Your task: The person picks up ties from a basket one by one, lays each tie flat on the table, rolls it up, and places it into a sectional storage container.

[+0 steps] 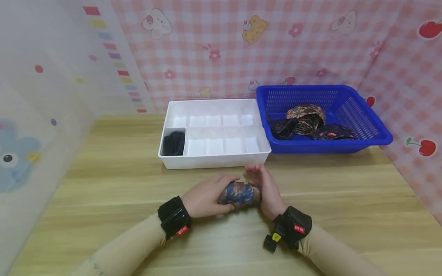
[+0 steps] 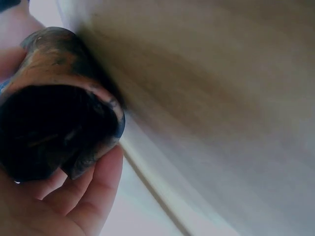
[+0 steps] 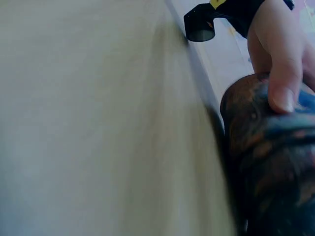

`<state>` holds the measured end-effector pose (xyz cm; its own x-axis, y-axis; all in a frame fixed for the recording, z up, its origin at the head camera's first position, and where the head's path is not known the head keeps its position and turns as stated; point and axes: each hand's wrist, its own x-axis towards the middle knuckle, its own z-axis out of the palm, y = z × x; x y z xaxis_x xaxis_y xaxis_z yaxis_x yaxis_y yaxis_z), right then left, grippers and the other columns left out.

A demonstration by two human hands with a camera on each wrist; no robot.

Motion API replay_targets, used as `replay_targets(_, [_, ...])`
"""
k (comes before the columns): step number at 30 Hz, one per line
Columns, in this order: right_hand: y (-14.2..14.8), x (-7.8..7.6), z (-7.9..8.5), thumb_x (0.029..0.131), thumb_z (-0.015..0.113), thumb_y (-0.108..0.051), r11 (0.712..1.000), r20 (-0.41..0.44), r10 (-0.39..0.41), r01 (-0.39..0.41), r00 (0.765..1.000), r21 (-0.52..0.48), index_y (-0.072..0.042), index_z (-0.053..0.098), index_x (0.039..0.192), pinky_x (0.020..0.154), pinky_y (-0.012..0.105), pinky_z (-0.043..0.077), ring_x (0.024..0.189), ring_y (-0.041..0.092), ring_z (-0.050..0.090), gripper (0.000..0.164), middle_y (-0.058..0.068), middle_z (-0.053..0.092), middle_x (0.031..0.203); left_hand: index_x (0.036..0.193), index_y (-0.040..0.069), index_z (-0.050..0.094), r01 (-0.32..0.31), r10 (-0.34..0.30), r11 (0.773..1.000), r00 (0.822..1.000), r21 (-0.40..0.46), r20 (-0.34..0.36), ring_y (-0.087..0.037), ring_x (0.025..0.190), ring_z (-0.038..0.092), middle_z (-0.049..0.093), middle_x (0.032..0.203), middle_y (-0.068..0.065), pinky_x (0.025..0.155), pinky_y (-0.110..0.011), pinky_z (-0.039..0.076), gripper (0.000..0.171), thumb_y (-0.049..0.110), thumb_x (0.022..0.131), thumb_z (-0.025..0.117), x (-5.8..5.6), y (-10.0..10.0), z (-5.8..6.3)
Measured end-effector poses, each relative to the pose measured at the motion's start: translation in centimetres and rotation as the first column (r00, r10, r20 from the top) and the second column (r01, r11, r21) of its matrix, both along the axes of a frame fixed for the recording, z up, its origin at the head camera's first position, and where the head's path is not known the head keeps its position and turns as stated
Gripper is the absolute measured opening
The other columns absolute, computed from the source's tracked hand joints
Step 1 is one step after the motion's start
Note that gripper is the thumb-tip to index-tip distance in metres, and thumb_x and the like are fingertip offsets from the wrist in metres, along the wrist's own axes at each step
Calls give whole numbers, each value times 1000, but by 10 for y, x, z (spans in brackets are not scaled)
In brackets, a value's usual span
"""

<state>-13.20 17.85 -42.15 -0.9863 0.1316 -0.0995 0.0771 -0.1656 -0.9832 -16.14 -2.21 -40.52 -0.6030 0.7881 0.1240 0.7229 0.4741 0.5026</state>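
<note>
Left hand (image 1: 207,197) spans the roll (image 1: 238,193) at its left end, thumb along the near side and fingers along the far side, bent round it and gripping. From this hand the roll lies to the right; from the right hand (image 1: 269,191) it lies to the left, so it sits between the two, low over the table (image 1: 114,184) and near of the tray (image 1: 214,161). Its long axis runs roughly left to right, pointing one end at each palm, and that line between the palms is, I judge, what any further handling turns on. In the left wrist view the end facing that wrist is hollow and dark inside.

Of the two hands, the left has the closer hold. The right stands on edge at the other end, palm turned left, its fingers looking fairly straight and aimed far and a little left, not wrapped round anything. It is against the roll or just beside it; I cannot tell how firmly it presses, if at all. Both forearms come in from the near side, the left slanting far and right, the right slanting far and left.
</note>
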Motion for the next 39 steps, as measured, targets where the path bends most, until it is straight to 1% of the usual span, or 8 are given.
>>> replay_targets(14, [-46, 0, 13, 102, 22, -54, 977, -94, 50, -68, 994, -200, -10, 54, 109, 101, 36, 28, 122, 26, 42, 55, 13, 52, 124, 143, 11, 37, 30, -34, 997, 998, -71, -60, -20, 116, 50, 47, 133, -11, 101, -34, 42, 77, 34, 81, 75, 5, 4, 2])
replay_targets(20, [-51, -2, 12, 100, 22, -54, 932, -26, 31, -38, 999, -360, -11, 56, 101, 99, 34, 34, 119, 30, 47, 55, 8, 58, 114, 135, 11, 48, -16, 7, 997, 993, -73, -114, -19, 104, 57, 54, 122, -7, 89, -34, 49, 67, 27, 76, 77, 8, 4, 6])
replay_targets(24, [-49, -3, 9, 101, 26, -47, 934, -17, 72, -73, 997, -350, -11, 58, 101, 99, 32, 36, 115, 26, 50, 48, 9, 60, 113, 127, 16, 54, -54, 51, 998, 993, -31, -105, -16, 95, 60, 59, 113, -1, 78, -34, 51, 57, 28, 76, 76, 7, 3, 8])
replay_targets(28, [-43, -3, 3, 100, 38, -32, 962, -103, 158, -177, 982, -208, -5, 57, 113, 100, 32, 34, 114, 19, 50, 35, 6, 58, 118, 124, 15, 56, -144, 118, 966, 985, 215, 130, -18, 100, 60, 62, 117, -2, 83, -35, 50, 51, 21, 78, 77, -3, -5, 9])
replay_targets(31, [-33, -3, 0, 95, 49, -19, 954, -125, 287, -295, 950, -57, 0, 47, 132, 102, 35, 34, 118, 19, 48, 42, 9, 52, 129, 125, 13, 55, -234, 74, 871, 932, 432, 355, -26, 104, 59, 59, 122, -8, 81, -41, 53, 52, 10, 79, 77, -12, -14, 9])
replay_targets(33, [-26, -5, 0, 90, 58, -14, 928, -105, 369, -359, 923, 103, 0, 40, 140, 102, 36, 36, 120, 21, 48, 55, 12, 50, 134, 124, 12, 54, -269, 40, 825, 905, 497, 423, -27, 105, 56, 57, 121, -9, 81, -41, 52, 52, 7, 79, 78, -17, -19, 7])
replay_targets(35, [-20, -9, 2, 85, 68, -12, 880, -71, 427, -396, 901, 261, -3, 40, 142, 99, 37, 41, 118, 24, 51, 64, 14, 51, 134, 123, 13, 54, -272, 29, 819, 899, 505, 437, -29, 106, 55, 57, 120, -10, 85, -44, 51, 50, 8, 79, 78, -21, -22, 3])
replay_targets(39, [-17, -16, 10, 78, 78, -13, 752, -62, 465, -357, 883, 554, -5, 50, 135, 90, 38, 46, 106, 23, 57, 64, 12, 59, 123, 123, 19, 54, -306, 156, 868, 916, 391, 369, -25, 114, 43, 55, 121, -7, 96, -46, 37, 55, 16, 75, 82, -23, -27, -4])
